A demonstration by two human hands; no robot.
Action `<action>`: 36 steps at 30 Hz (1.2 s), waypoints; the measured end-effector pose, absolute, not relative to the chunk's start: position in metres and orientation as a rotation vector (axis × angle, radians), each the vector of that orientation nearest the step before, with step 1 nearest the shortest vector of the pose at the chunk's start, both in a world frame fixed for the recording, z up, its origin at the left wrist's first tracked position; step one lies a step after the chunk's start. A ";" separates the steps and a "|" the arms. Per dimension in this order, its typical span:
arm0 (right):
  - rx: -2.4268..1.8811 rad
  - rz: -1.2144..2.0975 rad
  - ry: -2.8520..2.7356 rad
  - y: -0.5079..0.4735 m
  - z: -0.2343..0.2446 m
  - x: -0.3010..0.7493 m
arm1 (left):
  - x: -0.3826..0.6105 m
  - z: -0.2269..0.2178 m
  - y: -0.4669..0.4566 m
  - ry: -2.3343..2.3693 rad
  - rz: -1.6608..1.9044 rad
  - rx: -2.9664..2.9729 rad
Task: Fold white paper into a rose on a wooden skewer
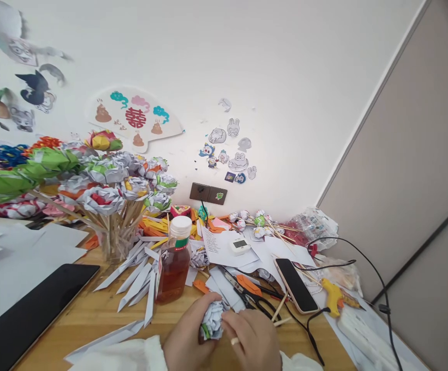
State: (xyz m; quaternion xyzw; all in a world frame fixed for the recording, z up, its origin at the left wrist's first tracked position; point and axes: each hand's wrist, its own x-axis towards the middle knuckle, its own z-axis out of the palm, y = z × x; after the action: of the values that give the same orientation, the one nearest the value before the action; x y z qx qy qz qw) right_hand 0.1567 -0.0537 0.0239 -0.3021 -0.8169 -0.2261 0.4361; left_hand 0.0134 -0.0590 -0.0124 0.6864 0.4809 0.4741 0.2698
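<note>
Low in the middle of the view, both my hands close around a small white-and-grey folded paper flower [213, 320]. My left hand [187, 335] cups it from the left, fingers curled. My right hand [251, 337] pinches its right side; a thin wooden stick [234, 340] pokes out by that hand's fingers. White sleeves cover both wrists. Just behind the flower lie orange-handled scissors [251, 293] and a bottle of amber drink with a white cap [174, 260].
A jar of paper flowers on sticks [115, 206] stands at left on the wooden table [92, 312]. Folded paper strips [138, 283], a black tablet [26, 309], a phone [295, 284], a yellow glue gun [334, 296], black cables and loose flowers crowd the back.
</note>
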 end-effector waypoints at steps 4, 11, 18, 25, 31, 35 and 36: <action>-0.741 -0.578 -2.050 -0.054 0.025 0.156 | 0.013 -0.022 -0.058 1.318 1.279 1.864; -0.692 -0.652 -2.101 -0.053 0.025 0.156 | 0.012 -0.024 -0.059 1.313 1.266 1.933; -0.710 -0.710 -2.091 -0.052 0.021 0.155 | 0.012 -0.023 -0.058 1.310 1.233 1.957; -0.689 -0.786 -2.099 -0.050 0.019 0.156 | 0.011 -0.026 -0.058 1.324 1.246 1.980; -0.723 -0.719 -2.082 -0.050 0.017 0.154 | 0.012 -0.024 -0.058 1.349 1.222 1.986; -0.744 -0.637 -2.078 -0.050 0.018 0.154 | 0.012 -0.024 -0.058 1.335 1.231 1.999; -0.740 -0.634 -2.081 -0.050 0.018 0.154 | 0.012 -0.024 -0.058 1.332 1.233 2.000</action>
State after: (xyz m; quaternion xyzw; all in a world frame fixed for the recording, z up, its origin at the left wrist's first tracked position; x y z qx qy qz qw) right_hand 0.1542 -0.0501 0.0183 -0.2937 -0.8262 -0.2518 0.4095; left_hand 0.0120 -0.0577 -0.0242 0.7225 0.4813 0.4456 0.2186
